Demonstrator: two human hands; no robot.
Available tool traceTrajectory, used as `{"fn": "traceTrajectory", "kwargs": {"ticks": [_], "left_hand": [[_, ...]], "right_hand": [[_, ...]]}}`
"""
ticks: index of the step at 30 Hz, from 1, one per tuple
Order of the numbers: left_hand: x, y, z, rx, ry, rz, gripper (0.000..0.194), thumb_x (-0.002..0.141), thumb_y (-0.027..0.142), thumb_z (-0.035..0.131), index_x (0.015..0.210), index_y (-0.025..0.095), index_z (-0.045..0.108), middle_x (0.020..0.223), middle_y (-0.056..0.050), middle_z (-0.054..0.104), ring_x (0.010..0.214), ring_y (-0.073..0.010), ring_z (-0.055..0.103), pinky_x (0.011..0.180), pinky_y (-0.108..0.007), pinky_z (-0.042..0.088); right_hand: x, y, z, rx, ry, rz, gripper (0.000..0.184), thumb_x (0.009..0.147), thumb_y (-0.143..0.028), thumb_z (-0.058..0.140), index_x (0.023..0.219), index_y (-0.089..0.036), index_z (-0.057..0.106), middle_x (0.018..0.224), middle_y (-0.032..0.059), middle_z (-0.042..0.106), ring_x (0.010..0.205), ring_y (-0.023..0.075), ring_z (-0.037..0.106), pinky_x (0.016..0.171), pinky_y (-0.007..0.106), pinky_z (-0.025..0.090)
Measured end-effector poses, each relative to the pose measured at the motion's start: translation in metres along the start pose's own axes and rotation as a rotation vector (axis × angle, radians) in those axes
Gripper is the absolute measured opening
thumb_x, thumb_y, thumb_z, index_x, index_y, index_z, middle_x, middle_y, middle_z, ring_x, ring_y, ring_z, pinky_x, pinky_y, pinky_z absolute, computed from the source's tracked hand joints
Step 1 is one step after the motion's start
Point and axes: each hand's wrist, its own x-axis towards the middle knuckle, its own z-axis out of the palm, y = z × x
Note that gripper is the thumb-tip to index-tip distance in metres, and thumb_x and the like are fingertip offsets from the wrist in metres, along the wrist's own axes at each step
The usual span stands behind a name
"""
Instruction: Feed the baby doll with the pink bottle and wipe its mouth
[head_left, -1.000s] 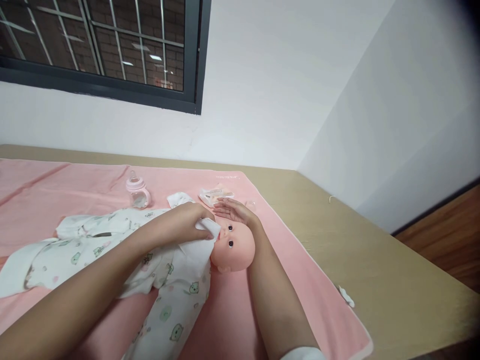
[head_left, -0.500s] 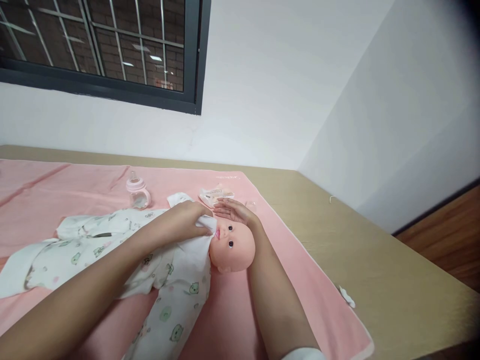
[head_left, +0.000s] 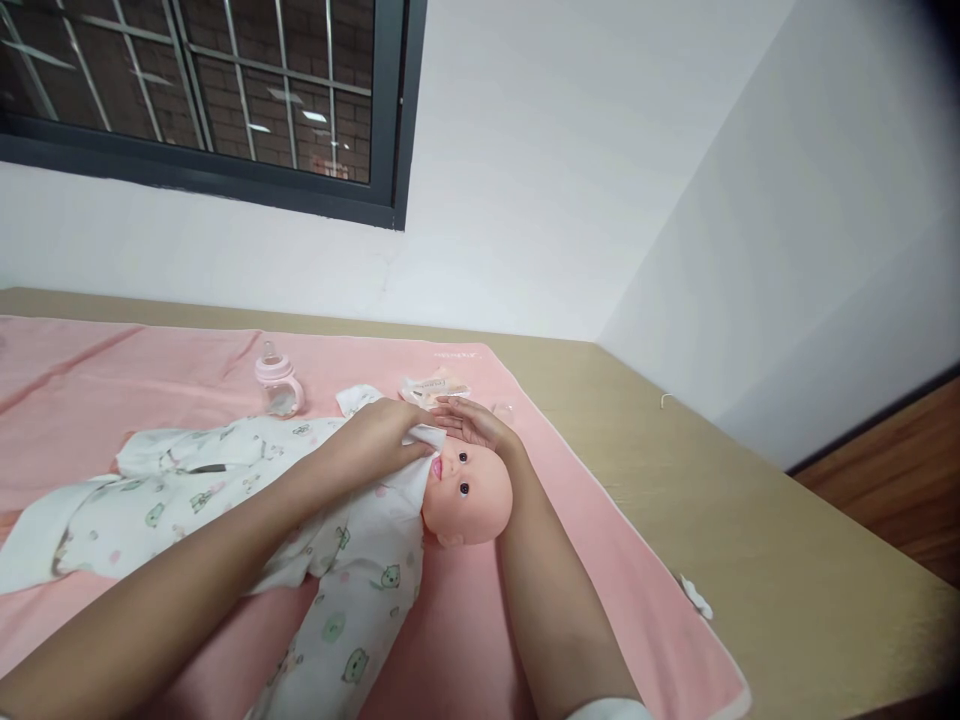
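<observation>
A baby doll [head_left: 469, 493] in a white printed romper [head_left: 225, 490] lies on its back on a pink blanket [head_left: 112, 380], head to the right. My left hand [head_left: 382, 440] is closed on a small white cloth [head_left: 426, 437] held against the doll's cheek beside its mouth. My right hand [head_left: 472, 422] rests flat on the far side of the doll's head, fingers stretched out and together.
A pink baby bottle [head_left: 277, 380] stands on the blanket behind the doll. A wipes packet [head_left: 439, 388] and another white cloth [head_left: 354, 398] lie near the head. The tan table [head_left: 787, 540] meets white walls; a small white scrap [head_left: 696, 595] lies near its right edge.
My left hand has slid the white cloth a little up and away along the doll's cheek. My right hand has stayed on the head.
</observation>
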Motion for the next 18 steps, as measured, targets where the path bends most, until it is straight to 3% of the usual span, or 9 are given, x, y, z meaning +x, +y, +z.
{"fn": "traceTrajectory", "kwargs": {"ticks": [6,18], "left_hand": [[-0.001,0.000,-0.003,-0.052,0.044,-0.015,0.023,0.083,0.016,0.052,0.092,0.020,0.073,0.098,-0.003,0.074,0.091,-0.0229,0.066,0.077,-0.028,0.045],[-0.004,0.001,0.005,-0.066,0.009,0.056,0.015,0.083,0.025,0.056,0.083,0.019,0.070,0.092,-0.004,0.073,0.087,-0.0229,0.066,0.074,-0.027,0.045]], "right_hand": [[0.000,0.000,0.000,0.014,-0.006,-0.002,0.019,0.092,-0.021,0.055,0.109,-0.016,0.063,0.098,0.0065,0.073,0.089,0.0154,0.072,0.101,0.035,0.051],[0.000,0.000,0.000,-0.004,-0.014,-0.008,0.019,0.091,-0.023,0.058,0.109,-0.016,0.061,0.101,0.0084,0.072,0.089,0.0155,0.072,0.101,0.035,0.052]]}}
